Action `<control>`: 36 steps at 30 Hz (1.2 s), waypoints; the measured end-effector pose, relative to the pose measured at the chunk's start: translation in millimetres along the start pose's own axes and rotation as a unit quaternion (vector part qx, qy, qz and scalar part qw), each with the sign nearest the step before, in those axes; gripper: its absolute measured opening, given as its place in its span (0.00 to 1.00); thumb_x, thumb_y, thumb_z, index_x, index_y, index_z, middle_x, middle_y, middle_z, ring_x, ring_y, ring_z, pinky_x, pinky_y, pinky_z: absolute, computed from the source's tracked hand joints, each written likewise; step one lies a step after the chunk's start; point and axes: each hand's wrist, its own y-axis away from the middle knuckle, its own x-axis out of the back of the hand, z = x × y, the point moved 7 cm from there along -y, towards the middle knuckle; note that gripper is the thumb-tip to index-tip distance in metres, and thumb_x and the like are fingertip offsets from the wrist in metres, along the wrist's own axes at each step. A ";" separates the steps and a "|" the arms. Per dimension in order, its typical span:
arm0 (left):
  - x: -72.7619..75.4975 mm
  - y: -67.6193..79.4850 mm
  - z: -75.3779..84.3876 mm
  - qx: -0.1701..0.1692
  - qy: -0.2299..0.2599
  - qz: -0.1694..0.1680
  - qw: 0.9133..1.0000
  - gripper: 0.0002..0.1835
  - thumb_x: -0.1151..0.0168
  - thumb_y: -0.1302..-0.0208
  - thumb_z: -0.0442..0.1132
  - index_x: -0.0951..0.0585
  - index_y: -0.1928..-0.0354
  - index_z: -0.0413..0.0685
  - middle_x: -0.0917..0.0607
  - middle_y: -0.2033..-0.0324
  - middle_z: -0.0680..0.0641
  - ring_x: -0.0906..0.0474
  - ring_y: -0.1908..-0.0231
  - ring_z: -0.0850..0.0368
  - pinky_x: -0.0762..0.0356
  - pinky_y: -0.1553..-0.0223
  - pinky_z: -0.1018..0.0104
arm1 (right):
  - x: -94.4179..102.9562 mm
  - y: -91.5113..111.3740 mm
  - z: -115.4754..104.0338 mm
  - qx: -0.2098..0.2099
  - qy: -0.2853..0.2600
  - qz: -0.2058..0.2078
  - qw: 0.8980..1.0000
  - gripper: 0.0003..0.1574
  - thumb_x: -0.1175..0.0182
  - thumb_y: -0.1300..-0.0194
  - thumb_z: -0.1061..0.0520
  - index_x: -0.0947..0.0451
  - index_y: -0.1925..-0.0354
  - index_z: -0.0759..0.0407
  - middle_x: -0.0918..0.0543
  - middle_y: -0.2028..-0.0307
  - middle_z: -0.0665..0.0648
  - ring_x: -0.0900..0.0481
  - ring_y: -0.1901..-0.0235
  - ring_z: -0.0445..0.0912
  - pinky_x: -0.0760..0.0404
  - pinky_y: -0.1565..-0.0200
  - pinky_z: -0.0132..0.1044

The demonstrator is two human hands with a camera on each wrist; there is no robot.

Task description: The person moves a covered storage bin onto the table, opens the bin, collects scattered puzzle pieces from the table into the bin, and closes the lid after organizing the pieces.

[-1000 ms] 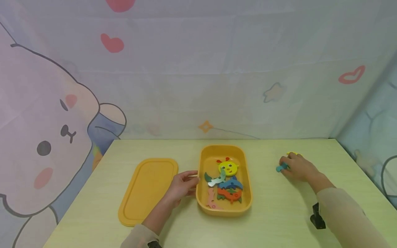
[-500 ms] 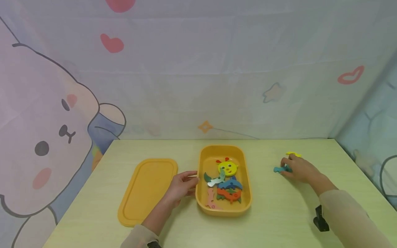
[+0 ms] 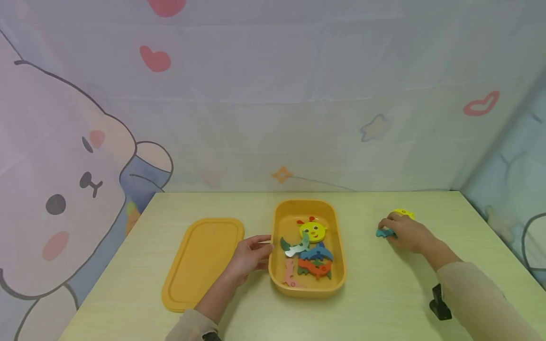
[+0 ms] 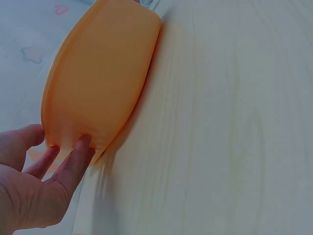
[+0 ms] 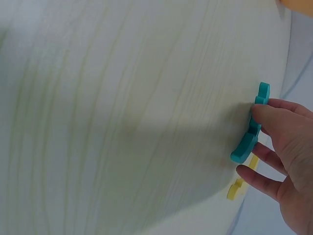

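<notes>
At the right of the table, my right hand (image 3: 407,233) pinches a teal curved toy piece (image 5: 254,125) between thumb and fingers. A yellow toy piece (image 3: 404,213) lies just behind that hand, partly covered by its fingers in the right wrist view. My left hand (image 3: 251,255) touches the left wall of an orange tub (image 3: 309,292), its fingers fairly straight against the outside. Inside the tub lie a yellow smiling face piece (image 3: 313,232), a blue piece (image 3: 317,253), an orange-red piece (image 3: 316,268), a pink piece (image 3: 291,274) and green pieces (image 3: 298,247).
A flat orange lid (image 3: 204,265) lies left of the tub, beside the left forearm. Pale wood-grain table (image 3: 367,303) shows between the tub and my right arm. A printed cloth (image 3: 256,118) hangs behind the table's back edge.
My right hand has shifted slightly left with the teal piece, and more of the yellow piece behind it shows. The left hand and the tub stay where they were.
</notes>
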 end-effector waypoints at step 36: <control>0.2 2.0 1.2 0.016 -0.008 0.006 1.000 0.23 0.42 0.37 0.40 0.28 0.42 0.40 0.21 0.52 0.36 0.17 0.62 0.48 0.18 0.64 0.60 | -3.7 1.1 -4.1 -0.011 0.015 -0.014 1.000 0.10 0.38 0.44 0.64 0.28 0.65 0.55 0.30 0.73 0.53 0.38 0.81 0.40 0.35 0.78 0.30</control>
